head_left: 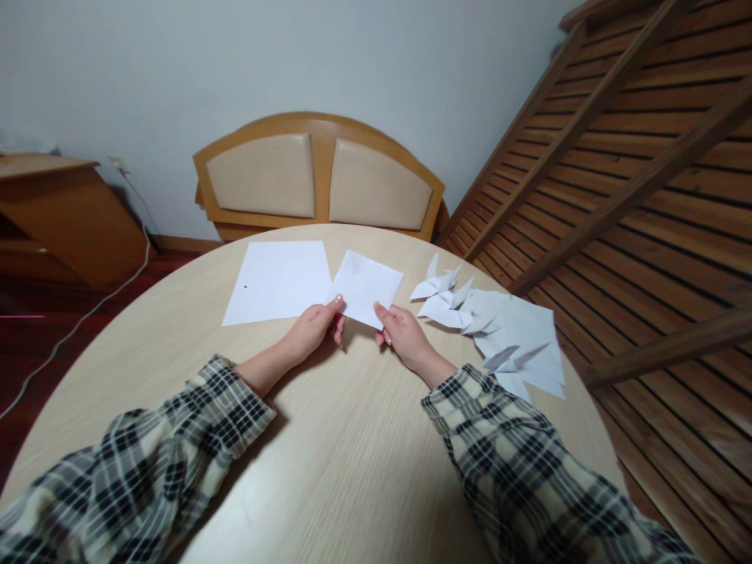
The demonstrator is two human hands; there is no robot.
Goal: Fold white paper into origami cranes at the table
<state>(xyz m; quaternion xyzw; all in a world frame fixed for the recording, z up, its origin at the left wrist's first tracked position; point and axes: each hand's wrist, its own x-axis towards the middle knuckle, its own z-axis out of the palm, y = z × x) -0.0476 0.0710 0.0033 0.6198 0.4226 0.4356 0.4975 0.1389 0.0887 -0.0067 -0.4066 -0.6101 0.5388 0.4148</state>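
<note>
A small white square of paper (367, 283) is held just above the table, tilted toward me. My left hand (319, 325) pinches its left corner, thumb on top and fingers curled beneath. On the near right edge, my right hand (405, 335) grips the same paper between thumb and fingers. Beyond my left hand lies a larger white sheet (280, 280) with a small dark dot near its left side. To the right of my right hand sit several folded white paper cranes (445, 304), some of them resting against flat white paper (537, 333).
The round pale wooden table (329, 470) fills the space before me. Behind it stands a wooden headboard (320, 168) with beige panels. A slatted wooden frame (634, 172) leans along the right. At the left are a wooden desk (64, 211) and a white cable (88, 313).
</note>
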